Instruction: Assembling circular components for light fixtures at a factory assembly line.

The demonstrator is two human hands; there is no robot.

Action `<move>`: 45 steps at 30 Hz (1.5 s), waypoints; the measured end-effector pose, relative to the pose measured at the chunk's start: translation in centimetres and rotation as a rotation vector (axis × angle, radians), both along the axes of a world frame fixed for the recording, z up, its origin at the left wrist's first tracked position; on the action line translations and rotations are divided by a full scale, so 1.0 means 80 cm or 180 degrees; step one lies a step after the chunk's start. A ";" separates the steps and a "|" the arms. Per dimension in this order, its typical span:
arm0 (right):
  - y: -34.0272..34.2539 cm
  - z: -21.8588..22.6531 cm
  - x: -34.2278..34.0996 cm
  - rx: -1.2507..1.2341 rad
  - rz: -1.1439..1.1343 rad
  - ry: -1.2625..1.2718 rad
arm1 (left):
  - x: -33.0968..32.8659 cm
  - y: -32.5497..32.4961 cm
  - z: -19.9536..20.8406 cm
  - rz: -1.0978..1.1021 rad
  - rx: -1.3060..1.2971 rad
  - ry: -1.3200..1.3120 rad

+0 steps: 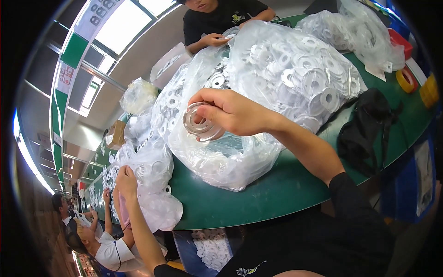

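Observation:
Above the middle of the table, my right hand [233,112] is closed round a white ring-shaped plastic part [191,121] with a hole in its middle. Beneath it lies the crumpled clear plastic bag [230,173]. Just behind stands a big clear bag of white plastic rings [295,69]. My left hand [125,181] is over at the left, next to another bag of white rings [150,168]. Its fingers are curled together, and what they hold, if anything, cannot be made out.
Across the green table [221,210], a person in black [214,23] handles a small part. Other people sit along the left side. A black cloth item [364,129] and tape rolls [406,79] lie at the right. Under the edge is a blue bin [187,249] of white rings.

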State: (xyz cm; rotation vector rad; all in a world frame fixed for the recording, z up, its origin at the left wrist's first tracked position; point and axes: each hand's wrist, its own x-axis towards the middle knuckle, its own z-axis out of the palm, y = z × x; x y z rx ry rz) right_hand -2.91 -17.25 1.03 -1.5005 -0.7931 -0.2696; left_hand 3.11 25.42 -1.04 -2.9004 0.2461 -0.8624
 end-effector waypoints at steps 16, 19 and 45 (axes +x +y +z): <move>0.003 -0.003 0.000 0.0235 0.0126 0.0280 | -0.005 0.004 0.024 -0.0089 -0.0566 0.0074; -0.005 -0.008 0.003 0.0274 0.0135 0.0268 | 0.003 -0.010 0.022 -0.0214 -0.2667 0.0050; 0.005 -0.004 -0.003 -0.0146 0.0332 0.0633 | 0.029 -0.018 0.069 0.0679 0.0220 0.3747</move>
